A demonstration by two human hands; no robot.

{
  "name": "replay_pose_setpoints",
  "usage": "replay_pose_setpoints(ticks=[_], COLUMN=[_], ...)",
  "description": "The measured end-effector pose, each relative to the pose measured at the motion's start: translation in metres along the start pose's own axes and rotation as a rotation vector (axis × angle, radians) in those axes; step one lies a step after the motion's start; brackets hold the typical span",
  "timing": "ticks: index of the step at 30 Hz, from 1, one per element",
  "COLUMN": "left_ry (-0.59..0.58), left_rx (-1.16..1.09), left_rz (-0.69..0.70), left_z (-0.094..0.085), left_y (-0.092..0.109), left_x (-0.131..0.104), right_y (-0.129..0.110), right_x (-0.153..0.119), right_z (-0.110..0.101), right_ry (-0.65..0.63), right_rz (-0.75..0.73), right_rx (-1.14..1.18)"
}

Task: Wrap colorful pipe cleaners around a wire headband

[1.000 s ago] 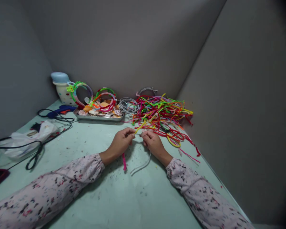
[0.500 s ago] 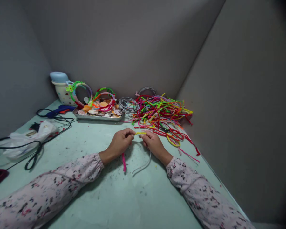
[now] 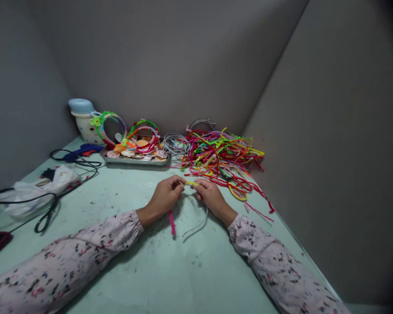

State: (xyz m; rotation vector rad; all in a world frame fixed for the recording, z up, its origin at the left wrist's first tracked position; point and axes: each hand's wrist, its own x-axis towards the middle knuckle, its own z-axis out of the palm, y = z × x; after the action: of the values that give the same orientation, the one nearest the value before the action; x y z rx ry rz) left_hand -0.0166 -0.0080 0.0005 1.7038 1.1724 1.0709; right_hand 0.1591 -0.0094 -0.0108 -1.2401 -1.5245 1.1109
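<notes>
Between my two hands runs a short yellow stretch of pipe cleaner. My left hand is closed in a pinch on its left end. A pink fuzzy tail hangs below that hand. With thumb and fingers pressed together, my right hand grips the right end of the yellow piece. A thin grey wire curves down from under the right hand towards the table. How the pink tail and the wire join the yellow part is hidden by my fingers.
Behind my hands lies a tangled heap of colourful pipe cleaners. A metal tray holds shells and decorated hoops, beside coiled wire. Further left are a polka-dot container, a blue tool, a plastic bag and black cable.
My right hand has shifted very slightly, and less of the yellow piece shows between the fingers. The pink tail has swung a little to the right.
</notes>
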Motion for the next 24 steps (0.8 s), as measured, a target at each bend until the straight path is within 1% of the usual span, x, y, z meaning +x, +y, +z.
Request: replay_pose_setpoints(ticks=[8, 13, 18, 20, 24], left_ry=[-0.023, -0.051, -0.054, -0.056, -0.111], left_rx=[0.0, -0.11, -0.268, -0.282, -0.284], left_rz=[-0.03, -0.063, -0.176, -0.229, -0.318], left_z=[-0.0011, -0.0028, -0.003, -0.0026, -0.0027], left_y=[0.0002, 0.0055, 0.006, 0.0041, 0.0009], left_x=[0.0001, 0.0006, 0.003, 0.0039, 0.0046], right_y=[0.003, -0.0012, -0.0051, -0.0047, -0.0022], right_x=[0.0006, -0.0007, -0.0028, -0.0029, -0.0023], right_z=[-0.0007, -0.0002, -0.0006, -0.0009, -0.0013], right_ry=[-0.003, 0.001, -0.016, -0.025, -0.035], right_rz=[0.016, 0.02, 0.003, 0.005, 0.013], right_rx=[-0.021, 0.0, 0.015, 0.007, -0.002])
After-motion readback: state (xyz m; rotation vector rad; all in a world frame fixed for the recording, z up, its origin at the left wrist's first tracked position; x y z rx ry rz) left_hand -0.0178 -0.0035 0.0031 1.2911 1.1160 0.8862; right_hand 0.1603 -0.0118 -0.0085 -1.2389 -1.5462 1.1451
